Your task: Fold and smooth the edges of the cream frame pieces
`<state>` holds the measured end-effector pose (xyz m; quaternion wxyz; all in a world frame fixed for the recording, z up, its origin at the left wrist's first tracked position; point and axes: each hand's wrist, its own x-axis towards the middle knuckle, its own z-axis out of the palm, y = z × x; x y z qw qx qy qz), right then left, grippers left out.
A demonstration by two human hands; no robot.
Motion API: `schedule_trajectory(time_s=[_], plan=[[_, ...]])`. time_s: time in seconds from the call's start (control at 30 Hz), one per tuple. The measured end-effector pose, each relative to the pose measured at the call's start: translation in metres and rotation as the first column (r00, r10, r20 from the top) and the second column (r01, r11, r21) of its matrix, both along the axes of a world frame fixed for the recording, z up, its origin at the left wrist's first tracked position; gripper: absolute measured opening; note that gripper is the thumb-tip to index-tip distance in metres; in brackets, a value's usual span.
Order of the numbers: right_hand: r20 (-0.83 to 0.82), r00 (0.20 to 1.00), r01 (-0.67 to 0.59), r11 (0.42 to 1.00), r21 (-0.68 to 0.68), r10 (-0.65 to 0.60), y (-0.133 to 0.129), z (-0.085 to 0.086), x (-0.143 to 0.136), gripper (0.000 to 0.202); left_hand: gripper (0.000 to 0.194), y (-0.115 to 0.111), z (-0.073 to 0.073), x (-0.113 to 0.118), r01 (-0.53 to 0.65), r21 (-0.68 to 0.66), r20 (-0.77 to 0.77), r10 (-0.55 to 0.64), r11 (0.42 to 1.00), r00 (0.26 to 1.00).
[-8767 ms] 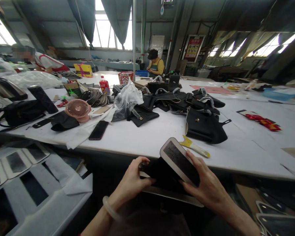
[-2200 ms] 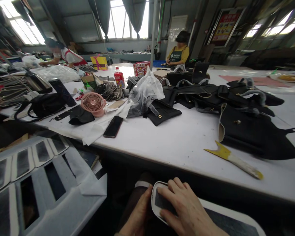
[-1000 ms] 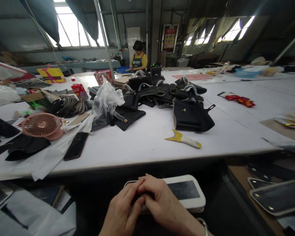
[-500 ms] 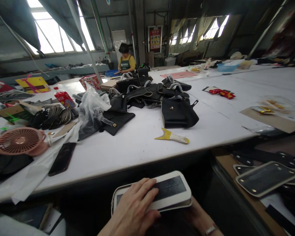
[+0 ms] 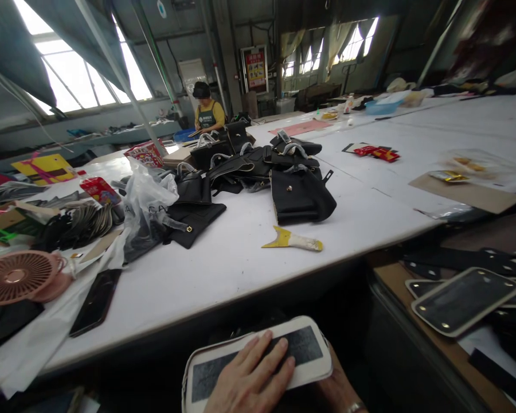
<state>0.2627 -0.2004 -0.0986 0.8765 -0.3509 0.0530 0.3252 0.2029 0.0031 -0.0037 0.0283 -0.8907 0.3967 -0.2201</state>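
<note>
Just below the table's front edge is a rounded rectangular bag base (image 5: 324,367), white round the border with a dark panel set in its middle. My left hand (image 5: 253,376) lies flat across it, fingers stretched out and pressing on the dark panel; it is open. Under the right end of the base is my right hand (image 5: 336,385), its fingers hidden behind the piece, so its grip does not show. Whatever hangs below the base is lost in shadow. A yellow forked scraper (image 5: 292,239) with a white-wrapped handle lies on the tabletop ahead.
Black handbags (image 5: 301,195) are heaped on the white table (image 5: 223,281). At left are a phone (image 5: 95,301), a pink fan (image 5: 19,276) and a plastic bag (image 5: 148,195). Dark panels with studs (image 5: 466,301) lie on a side surface at right. A person (image 5: 208,115) sits across the table.
My left hand has slid to the right over the base, more onto the dark panel. Base and hands sit slightly lower and further left in view; the camera has turned a little.
</note>
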Motion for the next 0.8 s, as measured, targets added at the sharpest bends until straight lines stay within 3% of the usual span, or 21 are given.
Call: schedule_trajectory(time_s=[0.27,0.8], plan=[[0.035,0.999,-0.04,0.998,0.054,0.038,-0.003,0.018,-0.002,0.041,0.035,-0.006,0.001,-0.006,-0.032,-0.002,-0.006,0.032,1.0,0.999],[0.034,0.999,-0.004,1.0,0.012,0.003,-0.001,0.029,0.0,0.041,0.033,-0.006,-0.004,-0.004,-0.036,-0.058,-0.048,0.033,0.998,0.998]])
